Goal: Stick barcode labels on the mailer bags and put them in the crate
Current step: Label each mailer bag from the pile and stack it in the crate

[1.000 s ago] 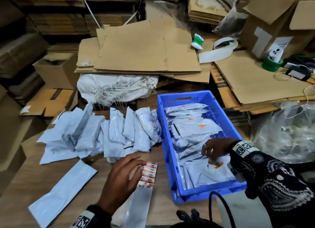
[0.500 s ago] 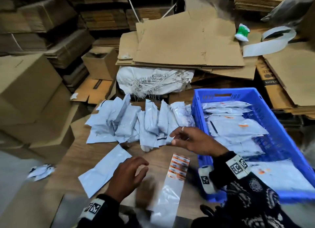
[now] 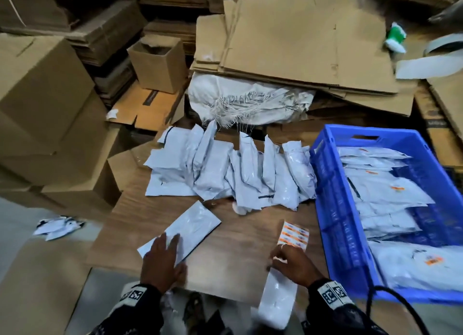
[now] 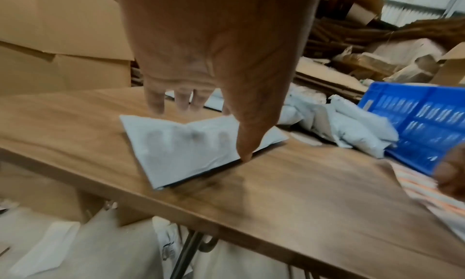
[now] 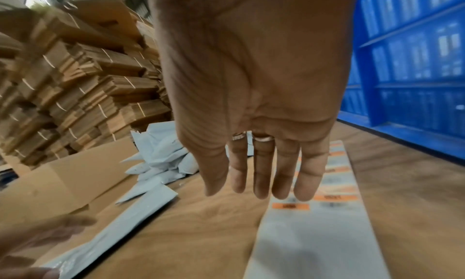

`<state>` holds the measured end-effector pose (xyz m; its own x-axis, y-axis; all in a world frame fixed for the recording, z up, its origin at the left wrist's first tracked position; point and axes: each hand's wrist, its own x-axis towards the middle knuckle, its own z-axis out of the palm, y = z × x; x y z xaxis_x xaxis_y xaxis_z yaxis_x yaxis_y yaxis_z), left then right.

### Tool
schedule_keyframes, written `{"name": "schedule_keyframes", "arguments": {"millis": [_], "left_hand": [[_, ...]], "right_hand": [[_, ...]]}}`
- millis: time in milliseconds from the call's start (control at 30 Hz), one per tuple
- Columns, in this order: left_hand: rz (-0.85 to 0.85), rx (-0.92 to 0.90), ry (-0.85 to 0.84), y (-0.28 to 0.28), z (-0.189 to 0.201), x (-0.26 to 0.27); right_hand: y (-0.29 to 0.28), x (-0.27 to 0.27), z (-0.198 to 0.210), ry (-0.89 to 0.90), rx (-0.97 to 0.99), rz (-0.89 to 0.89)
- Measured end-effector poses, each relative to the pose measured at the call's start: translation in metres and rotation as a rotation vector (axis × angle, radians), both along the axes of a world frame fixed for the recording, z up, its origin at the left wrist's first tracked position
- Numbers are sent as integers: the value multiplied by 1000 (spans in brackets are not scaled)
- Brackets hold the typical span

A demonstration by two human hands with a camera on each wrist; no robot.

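A flat grey mailer bag (image 3: 194,228) (image 4: 181,154) lies near the front left of the wooden table (image 3: 240,257). My left hand (image 3: 170,249) (image 4: 208,132) is spread over its near end with straight fingers, the thumb tip at the bag's edge. A label strip (image 3: 293,234) (image 5: 319,207), white backing with orange-and-white labels, lies to the right and hangs over the front edge. Low over this strip is my right hand (image 3: 283,252) (image 5: 264,189), fingers straight and holding nothing. Several unlabelled bags (image 3: 238,177) are piled behind. The blue crate (image 3: 325,189) (image 4: 415,128) (image 5: 402,64) holds several labelled bags.
Cardboard boxes (image 3: 45,104) stand stacked to the left of the table. Flattened cardboard sheets (image 3: 300,41) and a white woven sack (image 3: 245,101) lie behind it. A black cable (image 3: 390,299) loops by the crate's near corner. Scraps of paper (image 3: 57,227) lie on the floor.
My right hand has left the crate and come back across to the label strip. My left hand has moved left from the strip onto the flat bag. The head view has swung left.
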<state>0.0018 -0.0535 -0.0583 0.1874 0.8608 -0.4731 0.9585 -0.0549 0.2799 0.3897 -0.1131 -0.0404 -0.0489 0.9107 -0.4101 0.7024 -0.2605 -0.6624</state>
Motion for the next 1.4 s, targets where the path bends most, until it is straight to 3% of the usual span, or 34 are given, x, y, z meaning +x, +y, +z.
{"name": "schedule_keyframes", "arguments": {"millis": [100,200,433,533,700,1033,1400], "left_hand": [[-19,128,65,18,-9,-9],[3,92,78,30,-11,-10],[-261,142,-6,32,-16,5],[-385,192,-45,27,-16,27],[-491,187,-85,22,-11,69],[-531,156,-81,-8,-23,109],[-921,203,-49,-58,-29,202]], "right_hand": [[-12,-1,-7,-39,10,-38],[-18,-4,-11,-52,5,-98],[-36,-2,-40,-35,25,-278],[-43,-2,-31,-97,3,-331],[-49,2,-18,-223,-57,-289],[-27,10,-27,-463,-118,-279],[-34,22,-38,-509,-8,-169]]}}
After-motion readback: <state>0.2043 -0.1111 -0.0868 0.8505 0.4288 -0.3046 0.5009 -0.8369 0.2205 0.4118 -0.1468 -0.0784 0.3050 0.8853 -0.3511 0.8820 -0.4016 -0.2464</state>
